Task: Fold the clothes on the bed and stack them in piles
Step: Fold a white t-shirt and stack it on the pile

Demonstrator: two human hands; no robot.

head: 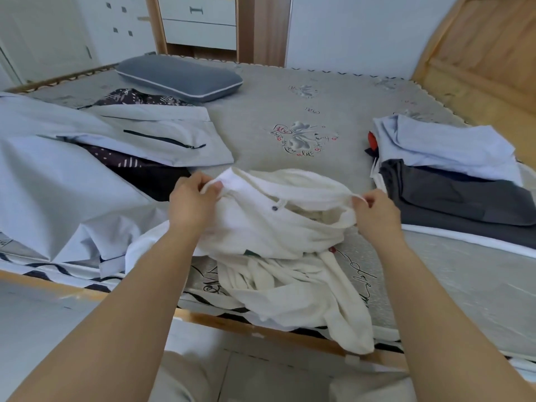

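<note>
A crumpled white garment (278,236) lies at the near edge of the bed, part of it hanging over the wooden frame. My left hand (193,201) pinches its upper left edge and my right hand (377,211) pinches its upper right edge, so the opening is stretched between them. On the left lies an unfolded pale blue-grey jacket (72,169) with a dark zip pocket, over a dark patterned garment (139,169). At the right stands a pile of folded clothes (452,175): a light blue piece on top, dark grey below, white at the bottom.
The grey mattress (290,105) with a printed motif is bare in the middle. A grey pillow (179,76) lies at the far left. A wooden headboard (481,62) rises at the right. White drawers (200,21) stand behind the bed.
</note>
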